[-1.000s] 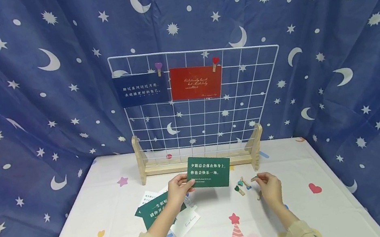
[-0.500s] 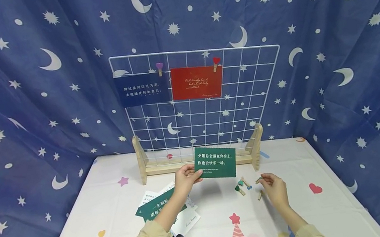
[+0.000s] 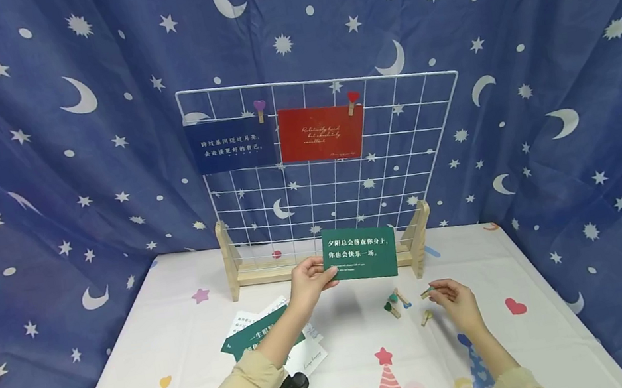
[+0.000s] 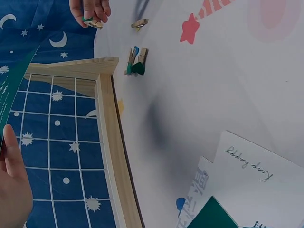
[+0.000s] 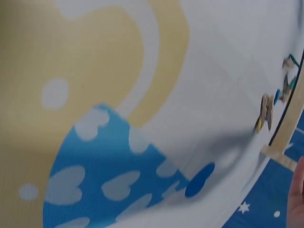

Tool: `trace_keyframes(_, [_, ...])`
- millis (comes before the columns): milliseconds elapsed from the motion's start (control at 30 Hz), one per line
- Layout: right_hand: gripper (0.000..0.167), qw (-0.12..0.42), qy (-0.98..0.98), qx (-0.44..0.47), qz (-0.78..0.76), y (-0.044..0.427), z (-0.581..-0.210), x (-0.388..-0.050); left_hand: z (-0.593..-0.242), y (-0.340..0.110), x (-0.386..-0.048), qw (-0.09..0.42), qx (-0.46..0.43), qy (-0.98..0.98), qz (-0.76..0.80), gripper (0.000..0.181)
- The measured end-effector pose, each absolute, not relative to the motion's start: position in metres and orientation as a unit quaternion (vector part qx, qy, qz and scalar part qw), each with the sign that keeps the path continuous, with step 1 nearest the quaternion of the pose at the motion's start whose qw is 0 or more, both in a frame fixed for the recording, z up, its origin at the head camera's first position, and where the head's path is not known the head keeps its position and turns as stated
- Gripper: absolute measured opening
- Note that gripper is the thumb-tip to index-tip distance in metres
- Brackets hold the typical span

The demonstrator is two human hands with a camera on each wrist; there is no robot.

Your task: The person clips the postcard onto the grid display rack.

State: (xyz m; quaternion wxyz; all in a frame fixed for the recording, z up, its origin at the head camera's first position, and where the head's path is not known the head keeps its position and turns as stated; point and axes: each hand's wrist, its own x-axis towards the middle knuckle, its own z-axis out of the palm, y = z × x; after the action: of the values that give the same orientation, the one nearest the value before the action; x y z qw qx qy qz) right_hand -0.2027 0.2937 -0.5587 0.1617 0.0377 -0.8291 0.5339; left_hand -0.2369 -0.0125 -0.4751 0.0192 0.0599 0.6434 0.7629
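Note:
In the head view my left hand (image 3: pixel 309 285) grips the left edge of a green card (image 3: pixel 359 254) with white lettering. The card is raised in front of the rack's wooden base (image 3: pixel 274 273). My right hand (image 3: pixel 461 307) pinches a small wooden clothespin (image 3: pixel 427 293) with a green top, low over the table at the right. Several more clothespins (image 3: pixel 392 309) lie between the hands, some with green or blue hearts. A single clothespin (image 3: pixel 427 318) lies nearer the right hand. The right wrist view shows only an edge of that hand (image 5: pixel 295 199).
A white wire grid stands on the base. A blue card (image 3: pixel 231 145) hangs there under a purple heart clothespin (image 3: pixel 260 111), and a red card (image 3: pixel 321 133) under a red one (image 3: pixel 353 102). White and green cards (image 3: pixel 308 359) overlap under my left forearm. A starry curtain (image 3: pixel 513 90) backs the table.
My left hand has carried the green card up and to the right, towards the rack. The right hand, still pinching the clothespin, has shifted slightly right.

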Motion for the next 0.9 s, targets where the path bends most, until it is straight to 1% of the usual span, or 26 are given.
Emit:
trace_keyframes(133, [0.018, 0.152, -0.822, 0.056, 0.545, 0.3, -0.555, -0.206, -0.467, -0.008, -0.241, 0.019, 0.033, 0.649, 0.76, 0.031])
trace_keyframes(233, [0.02, 0.152, -0.815, 0.045, 0.558, 0.304, -0.552, -0.205, -0.461, -0.004, -0.243, 0.014, 0.033, 0.64, 0.768, 0.03])
trace_keyframes(433, [0.02, 0.181, -0.79, 0.014, 0.586, 0.316, -0.552, -0.195, -0.456, 0.007, -0.243, 0.021, 0.035, 0.629, 0.776, 0.029])
trace_keyframes(700, [0.021, 0.196, -0.772, 0.038, 0.603, 0.32, -0.549, -0.193, -0.448, 0.018, -0.25, 0.001, 0.049, 0.631, 0.774, 0.028])
trace_keyframes(900, [0.021, 0.205, -0.786, 0.038, 0.582, 0.316, -0.533, -0.194, -0.435, 0.024, -0.255, -0.002, 0.058, 0.632, 0.773, 0.027])
